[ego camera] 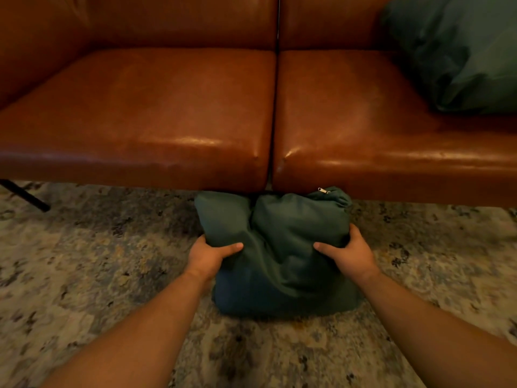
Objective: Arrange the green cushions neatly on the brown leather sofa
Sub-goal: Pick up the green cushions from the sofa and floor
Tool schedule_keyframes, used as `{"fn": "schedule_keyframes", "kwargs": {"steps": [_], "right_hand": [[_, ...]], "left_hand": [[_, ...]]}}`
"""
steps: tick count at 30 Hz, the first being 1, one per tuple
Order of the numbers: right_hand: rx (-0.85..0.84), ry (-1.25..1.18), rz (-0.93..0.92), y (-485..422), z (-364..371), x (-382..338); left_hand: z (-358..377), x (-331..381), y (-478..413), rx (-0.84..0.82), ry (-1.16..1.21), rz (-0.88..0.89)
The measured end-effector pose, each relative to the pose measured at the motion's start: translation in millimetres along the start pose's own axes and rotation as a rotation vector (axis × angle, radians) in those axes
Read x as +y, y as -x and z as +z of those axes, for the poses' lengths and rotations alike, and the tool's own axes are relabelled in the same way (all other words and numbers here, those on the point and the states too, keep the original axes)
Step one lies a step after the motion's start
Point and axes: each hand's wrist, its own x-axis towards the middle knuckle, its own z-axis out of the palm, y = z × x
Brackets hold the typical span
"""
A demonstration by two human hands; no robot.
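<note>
A crumpled green cushion (275, 247) stands on the rug just in front of the brown leather sofa (156, 107), with its zipper at the top right near the sofa's front edge. My left hand (209, 254) grips its left side and my right hand (347, 250) grips its right side, thumbs pressed into the fabric. A second green cushion (458, 51) leans against the backrest at the sofa's far right.
A patterned grey and beige rug (98, 261) covers the floor. A thin black sofa leg (25, 196) slants down at the left. The seam between the two seat pads (275, 107) runs down the middle.
</note>
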Motion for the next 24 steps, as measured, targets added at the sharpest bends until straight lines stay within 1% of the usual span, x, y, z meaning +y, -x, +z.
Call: {"fn": "schedule_keyframes", "kwargs": {"steps": [2,5,8,11,14,17,24], "right_hand": [[0.035,0.005,-0.024,2.5,2.9,3.9],[0.038,0.016,-0.048,9.5,7.1,8.6],[0.021,0.032,-0.032,26.1,2.7,4.1],[0.013,0.018,-0.002,56.1,-12.5,-22.3],[0.017,0.002,0.016,83.6,-33.0,-80.8],[0.019,0.012,-0.004,103.1,-55.8,-157.6],[0.044,0.045,-0.046,154.9,-124.6,-376.1]], "left_hand": [[-2.7,-2.6,0.4,0.037,-0.001,0.021],[-11.7,-3.4,3.7,0.100,0.012,0.058],[-24.1,0.7,18.6,0.098,-0.002,0.051],[-42.1,25.9,52.7,0.093,-0.060,0.022],[-59.3,78.4,86.6,0.115,-0.114,0.035],[-77.0,152.6,122.0,0.144,-0.154,0.088],[-129.8,359.2,204.8,0.149,-0.144,0.158]]}}
